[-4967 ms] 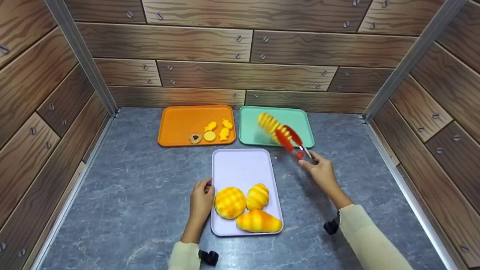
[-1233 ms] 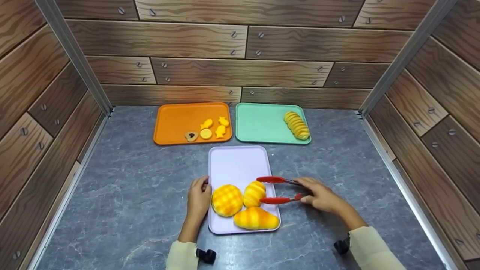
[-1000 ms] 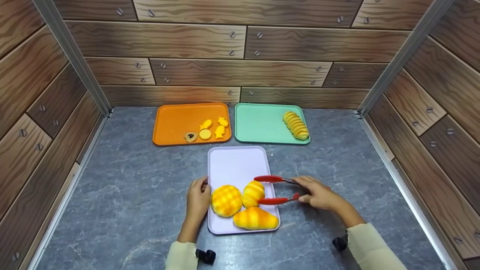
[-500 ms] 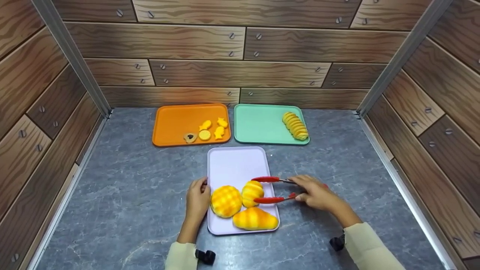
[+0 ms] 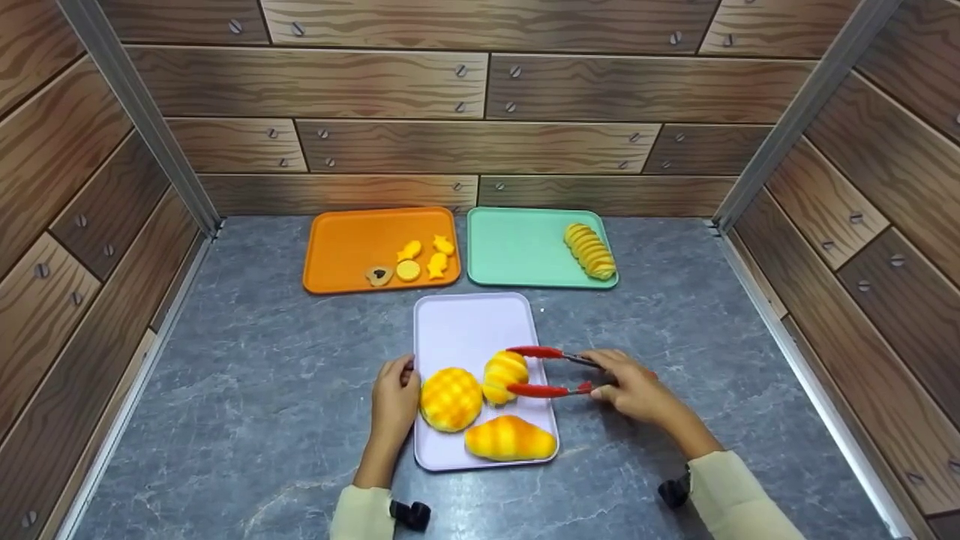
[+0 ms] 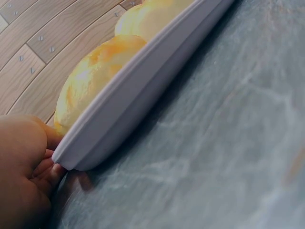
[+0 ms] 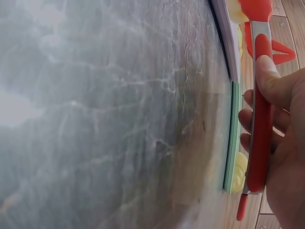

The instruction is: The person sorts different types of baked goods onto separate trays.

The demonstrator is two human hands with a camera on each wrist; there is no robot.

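Observation:
My right hand (image 5: 636, 386) grips a pair of red-tipped metal tongs (image 5: 544, 391). Their tips lie on either side of a small striped bread roll (image 5: 498, 375) on the lilac tray (image 5: 472, 326). In the right wrist view, the thumb lies along the red handle of the tongs (image 7: 262, 124). At the tray's left edge, my left hand (image 5: 395, 397) pinches the rim, its thumb at the top and fingers beneath in the left wrist view. A round checked bun (image 5: 451, 400) and a long striped roll (image 5: 511, 439) also lie on this tray.
Behind stand an orange tray (image 5: 352, 244) with fish-shaped pieces (image 5: 437, 264), a round yellow biscuit (image 5: 408, 271) and a heart-centred biscuit (image 5: 379, 275), and a green tray (image 5: 517, 247) with a ridged loaf (image 5: 590, 251). Wood-patterned walls (image 5: 390, 82) enclose the grey tabletop (image 5: 300, 420).
The ridged loaf, held in the tongs earlier, now lies on the green tray. The tongs have come to the small striped roll, which has shifted slightly away from the long roll. The left hand stays.

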